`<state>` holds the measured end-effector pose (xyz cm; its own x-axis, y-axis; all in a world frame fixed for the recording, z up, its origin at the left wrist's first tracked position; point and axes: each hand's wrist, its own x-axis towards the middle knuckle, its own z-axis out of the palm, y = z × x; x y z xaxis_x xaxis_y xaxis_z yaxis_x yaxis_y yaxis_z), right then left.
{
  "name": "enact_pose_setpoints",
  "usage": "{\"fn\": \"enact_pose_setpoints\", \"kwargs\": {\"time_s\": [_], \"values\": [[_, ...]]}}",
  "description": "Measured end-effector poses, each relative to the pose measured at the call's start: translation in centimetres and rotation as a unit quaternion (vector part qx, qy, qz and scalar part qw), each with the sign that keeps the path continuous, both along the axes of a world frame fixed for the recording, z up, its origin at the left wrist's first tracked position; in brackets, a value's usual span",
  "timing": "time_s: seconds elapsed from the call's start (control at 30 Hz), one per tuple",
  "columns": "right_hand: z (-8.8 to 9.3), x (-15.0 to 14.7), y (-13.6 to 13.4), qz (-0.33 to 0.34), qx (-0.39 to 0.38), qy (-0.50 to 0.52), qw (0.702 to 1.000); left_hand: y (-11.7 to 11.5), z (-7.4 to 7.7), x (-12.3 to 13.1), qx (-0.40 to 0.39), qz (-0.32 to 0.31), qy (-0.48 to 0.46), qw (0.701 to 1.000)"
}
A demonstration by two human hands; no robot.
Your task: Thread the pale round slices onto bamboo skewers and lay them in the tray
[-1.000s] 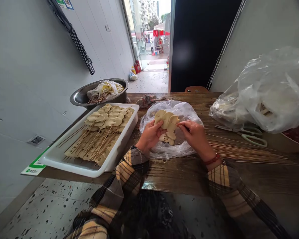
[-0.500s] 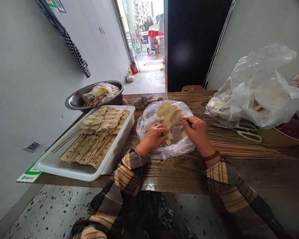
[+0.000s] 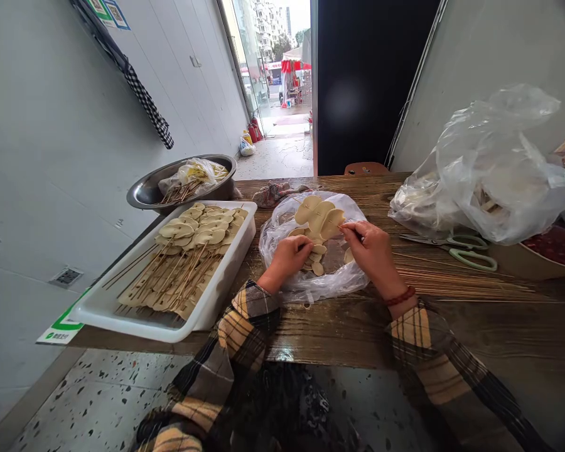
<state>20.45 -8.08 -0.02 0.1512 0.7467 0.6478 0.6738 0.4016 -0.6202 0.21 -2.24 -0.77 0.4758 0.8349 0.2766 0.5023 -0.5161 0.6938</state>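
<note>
Over an open clear plastic bag [image 3: 327,285], my right hand [image 3: 371,251] pinches a thin bamboo skewer near its end. Several flat, round, pale-tan slices [image 3: 318,216] are threaded on that skewer in a row, fanned out to the left of my fingers. My left hand [image 3: 287,258] is at the left side of the bag, thumb and fingers pressed together. Whatever sits between those fingertips is too small to make out. Loose slices [image 3: 317,269] of the same kind lie in the bag beside and below it.
On the left, a white tray [image 3: 240,276] holds many skewered slices; behind it stands a metal bowl [image 3: 139,196] with skewers and a bag. Scissors [image 3: 471,251], loose bamboo skewers [image 3: 461,281] and a bulky plastic bag [image 3: 494,163] lie right. A crumpled cloth [image 3: 275,193] lies behind.
My left hand has drawn its fingers together into a pinch and shifted slightly up and left, uncovering more loose slices. My right hand keeps its hold on the skewer almost unmoved.
</note>
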Motion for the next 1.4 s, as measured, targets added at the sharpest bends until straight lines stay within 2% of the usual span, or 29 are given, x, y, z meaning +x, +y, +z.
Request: {"fn": "enact_pose_setpoints", "kwargs": {"time_s": [0.07, 0.13, 0.27, 0.37, 0.47, 0.73, 1.17, 1.4], "values": [[0.1, 0.0, -0.1, -0.001, -0.002, 0.001, 1.0, 0.1, 0.1, -0.2, -0.054, 0.034, -0.068, 0.996], [0.1, 0.0, -0.1, -0.002, -0.006, 0.002, 1.0, 0.2, 0.2, -0.4, -0.117, 0.048, -0.16, 0.979], [0.1, 0.0, -0.3, -0.001, -0.016, 0.007, 1.0, 0.0, 0.6, -0.9, -0.247, 0.055, -0.324, 0.911], [0.1, 0.0, -0.3, 0.01, -0.022, 0.013, 1.0, 0.2, 0.9, -1.3, -0.283, 0.065, -0.399, 0.87], [0.1, 0.0, -0.4, 0.032, -0.028, 0.011, 0.999, 0.5, 1.1, -1.7, -0.269, 0.072, -0.452, 0.848], [-0.2, 0.3, -0.5, 0.051, -0.056, -0.033, 0.997, 0.9, 1.4, -2.5, -0.135, 0.172, -0.464, 0.858], [-0.4, 0.2, -0.5, 0.05, -0.053, -0.085, 0.994, 1.0, 1.6, -2.7, -0.133, 0.185, -0.464, 0.856], [-0.4, 0.3, -0.5, 0.047, -0.049, -0.105, 0.992, 0.8, 1.6, -2.5, -0.116, 0.178, -0.443, 0.871]]}}
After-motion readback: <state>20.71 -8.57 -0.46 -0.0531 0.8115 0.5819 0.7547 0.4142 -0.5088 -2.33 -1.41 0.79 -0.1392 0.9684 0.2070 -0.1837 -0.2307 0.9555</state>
